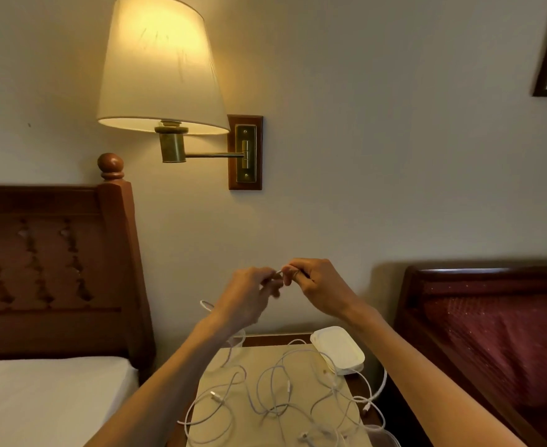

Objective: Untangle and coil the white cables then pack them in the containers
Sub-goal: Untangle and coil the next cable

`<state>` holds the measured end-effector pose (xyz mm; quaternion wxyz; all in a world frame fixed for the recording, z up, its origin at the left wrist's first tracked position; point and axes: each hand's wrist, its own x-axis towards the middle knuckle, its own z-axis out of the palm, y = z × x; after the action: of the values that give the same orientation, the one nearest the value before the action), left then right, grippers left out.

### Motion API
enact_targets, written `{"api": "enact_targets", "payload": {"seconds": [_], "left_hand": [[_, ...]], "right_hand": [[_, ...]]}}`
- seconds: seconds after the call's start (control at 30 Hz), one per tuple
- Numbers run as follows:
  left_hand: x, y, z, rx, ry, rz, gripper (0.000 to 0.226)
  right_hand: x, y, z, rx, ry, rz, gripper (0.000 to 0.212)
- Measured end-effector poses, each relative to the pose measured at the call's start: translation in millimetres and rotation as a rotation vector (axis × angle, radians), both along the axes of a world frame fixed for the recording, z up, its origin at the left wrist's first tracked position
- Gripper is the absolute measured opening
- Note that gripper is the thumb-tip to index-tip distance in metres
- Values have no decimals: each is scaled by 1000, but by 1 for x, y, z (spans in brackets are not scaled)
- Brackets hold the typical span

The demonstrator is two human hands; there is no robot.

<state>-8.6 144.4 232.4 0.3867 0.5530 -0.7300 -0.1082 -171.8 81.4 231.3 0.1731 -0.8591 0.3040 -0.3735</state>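
Note:
Several white cables (278, 391) lie tangled on a beige mat (298, 353) on the nightstand. Raised above it, my left hand (249, 298) and my right hand (317, 285) meet and both pinch one thin white cable (279, 272) between their fingertips. A loop of that cable (206, 305) shows behind my left wrist and hangs down toward the table. A stack of white lidded containers (338, 350) sits at the back right of the mat. A clear container (383, 435) shows at the bottom right edge.
A wooden headboard (55, 269) and white mattress (49, 398) stand on the left. A dark red upholstered chair (491, 333) is on the right. A lit wall lamp (162, 69) hangs above. The nightstand (265, 340) stands against the wall.

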Motion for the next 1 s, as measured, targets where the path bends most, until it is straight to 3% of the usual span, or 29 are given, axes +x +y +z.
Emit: {"api": "enact_targets", "payload": {"seconds": [0.07,0.13,0.27,0.33,0.4,0.43,0.47,0.53,0.6,0.67,0.7,0.87,1.0], "left_hand": [[9,0,-5,-9,320,28,22],[27,0,-1,-84,493,106,21],[75,1,7,-277,510,381,16],[89,2,8,-71,392,442,17],[82,8,13,321,-10,438,46],[72,12,15,399,-211,448,61],[59,15,18,330,-323,463,72],[28,21,24,29,-334,368,78],[4,19,21,-89,-216,134,63],[-6,14,13,-89,-35,-38,28],[-4,10,8,-118,58,-55,18],[30,-8,10,-309,211,160,25],[54,-24,8,-311,125,167,27]], "right_hand": [[-2,4,3,67,4,34,33],[-13,4,2,197,-16,61,37],[-48,-4,-11,520,-77,93,37],[-52,-4,-12,601,-185,45,36],[-45,-4,-9,532,-259,-32,36],[-39,-3,-5,454,-245,-70,37],[-33,-2,-1,377,-211,-92,38],[-22,3,8,295,-147,-76,37],[-14,11,18,291,-124,-24,36],[-11,18,25,319,-130,33,36],[-12,21,27,358,-139,63,36],[-34,29,28,793,-294,227,37],[-44,31,28,1025,-463,336,37]]}}
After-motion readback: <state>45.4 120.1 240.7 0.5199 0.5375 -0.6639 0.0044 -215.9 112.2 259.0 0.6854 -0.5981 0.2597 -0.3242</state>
